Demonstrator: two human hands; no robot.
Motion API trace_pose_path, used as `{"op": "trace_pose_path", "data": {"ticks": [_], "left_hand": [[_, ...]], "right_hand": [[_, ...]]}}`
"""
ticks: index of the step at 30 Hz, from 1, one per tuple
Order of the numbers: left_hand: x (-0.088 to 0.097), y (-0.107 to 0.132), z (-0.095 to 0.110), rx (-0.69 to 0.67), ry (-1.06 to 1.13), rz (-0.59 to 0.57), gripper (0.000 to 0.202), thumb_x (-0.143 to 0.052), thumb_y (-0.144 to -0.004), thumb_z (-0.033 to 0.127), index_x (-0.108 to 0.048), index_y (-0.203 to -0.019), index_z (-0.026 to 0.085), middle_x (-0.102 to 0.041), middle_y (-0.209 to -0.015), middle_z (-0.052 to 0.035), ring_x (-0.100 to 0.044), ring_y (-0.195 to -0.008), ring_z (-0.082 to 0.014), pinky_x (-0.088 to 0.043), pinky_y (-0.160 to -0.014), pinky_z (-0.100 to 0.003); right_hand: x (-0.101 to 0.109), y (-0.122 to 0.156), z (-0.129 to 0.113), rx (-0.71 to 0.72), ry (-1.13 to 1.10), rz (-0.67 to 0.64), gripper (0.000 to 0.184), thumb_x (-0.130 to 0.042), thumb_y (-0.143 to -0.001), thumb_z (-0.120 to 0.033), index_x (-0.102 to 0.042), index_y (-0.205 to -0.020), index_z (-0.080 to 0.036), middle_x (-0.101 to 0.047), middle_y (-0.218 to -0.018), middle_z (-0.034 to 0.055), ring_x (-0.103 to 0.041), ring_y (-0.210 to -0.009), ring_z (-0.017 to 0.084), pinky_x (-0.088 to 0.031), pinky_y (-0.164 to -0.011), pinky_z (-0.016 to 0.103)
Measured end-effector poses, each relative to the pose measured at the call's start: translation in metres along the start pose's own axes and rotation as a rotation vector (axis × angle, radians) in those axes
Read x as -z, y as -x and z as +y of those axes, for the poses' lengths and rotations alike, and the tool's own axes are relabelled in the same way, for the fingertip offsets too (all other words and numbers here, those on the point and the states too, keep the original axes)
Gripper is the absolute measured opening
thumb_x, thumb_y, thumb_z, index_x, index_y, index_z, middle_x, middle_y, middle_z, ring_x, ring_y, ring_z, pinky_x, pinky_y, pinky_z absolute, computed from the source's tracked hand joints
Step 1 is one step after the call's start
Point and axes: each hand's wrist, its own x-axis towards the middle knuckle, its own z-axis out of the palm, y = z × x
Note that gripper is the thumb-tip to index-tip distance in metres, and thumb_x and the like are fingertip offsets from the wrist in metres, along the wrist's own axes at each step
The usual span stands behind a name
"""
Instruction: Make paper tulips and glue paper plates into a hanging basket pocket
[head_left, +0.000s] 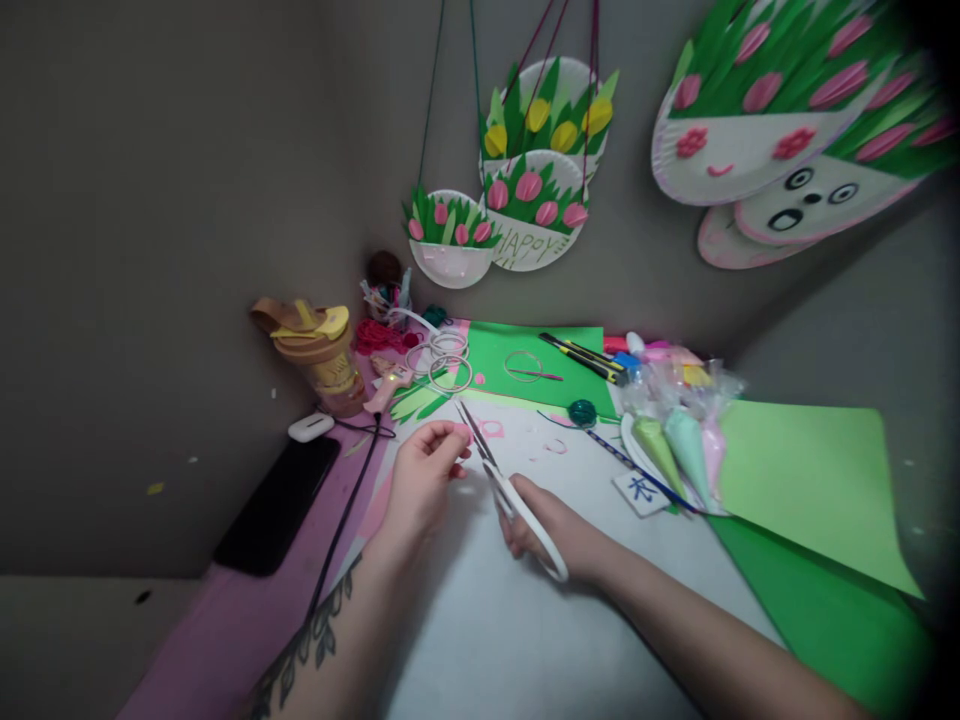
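My right hand [540,520] is wrapped round the white handles of a pair of scissors [529,520]. The slim metal blades point away from me, slightly parted, with their tips just past my left fingers. My left hand [435,460] is closed in a pinch beside the blades. Between its fingertips a small piece of pink paper [471,438] barely shows; the fingers hide most of it. Beyond the blades, pink paper scraps [491,427] lie on the white sheet [480,640] under both hands.
At left stand a brown cup [322,365], a black phone [281,505] and a white earbud case [310,428]. Metal rings [451,374], a glue gun [386,390] and utility knives [581,357] lie farther back. Piping bags [686,455] and green card [810,480] lie right. Paper-plate baskets [454,265] hang behind.
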Motion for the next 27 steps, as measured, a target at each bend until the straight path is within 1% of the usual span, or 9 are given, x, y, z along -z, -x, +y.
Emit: {"op": "trace_pose_path", "data": {"ticks": [4,8,15,22,27], "left_hand": [[0.0004,-0.0002,-0.0006,0.0,-0.013,-0.002,0.027,-0.078,-0.061,0.034,-0.062,-0.072,0.014,-0.056,-0.064,0.0018,-0.051,-0.059,-0.0079,-0.034,-0.045,-0.015],[0.0008,-0.0006,-0.0008,-0.016,-0.04,-0.012,0.025,-0.076,-0.063,0.034,-0.062,-0.071,0.014,-0.055,-0.062,0.0026,-0.049,-0.056,-0.0072,-0.035,-0.046,-0.016],[0.001,0.0,-0.0009,-0.014,-0.056,-0.018,0.023,-0.075,-0.064,0.033,-0.061,-0.069,0.015,-0.054,-0.06,0.0036,-0.045,-0.052,-0.0061,-0.035,-0.046,-0.016],[0.0014,0.001,-0.0006,-0.019,-0.067,-0.032,0.022,-0.074,-0.065,0.032,-0.061,-0.068,0.015,-0.053,-0.061,0.0036,-0.045,-0.052,-0.0059,-0.035,-0.047,-0.016],[0.0016,-0.0009,0.0001,-0.034,-0.073,-0.05,0.024,-0.073,-0.066,0.035,-0.061,-0.068,0.015,-0.052,-0.061,0.0036,-0.044,-0.052,-0.0059,-0.036,-0.047,-0.017]], "right_hand": [[-0.0008,-0.0012,0.002,0.001,-0.004,0.006,0.016,-0.05,-0.069,-0.02,-0.042,-0.083,-0.021,-0.054,-0.065,-0.0051,-0.049,-0.057,0.01,-0.041,-0.054,0.023],[-0.0007,-0.0012,0.0019,-0.007,-0.006,0.005,0.019,-0.051,-0.066,-0.018,-0.041,-0.082,-0.021,-0.054,-0.063,-0.0056,-0.047,-0.055,0.009,-0.039,-0.053,0.022],[-0.0004,-0.0008,0.0009,-0.016,0.002,0.005,0.018,-0.052,-0.066,-0.018,-0.041,-0.08,-0.022,-0.053,-0.062,-0.0055,-0.047,-0.054,0.009,-0.037,-0.052,0.022],[0.0008,-0.0001,-0.0001,0.004,0.029,-0.001,0.016,-0.052,-0.069,-0.02,-0.04,-0.079,-0.022,-0.054,-0.062,-0.005,-0.047,-0.055,0.01,-0.037,-0.052,0.022],[0.0024,0.0003,-0.0017,-0.016,0.038,0.006,0.017,-0.053,-0.067,-0.02,-0.04,-0.078,-0.022,-0.053,-0.062,-0.0051,-0.046,-0.055,0.01,-0.035,-0.051,0.022]]}}
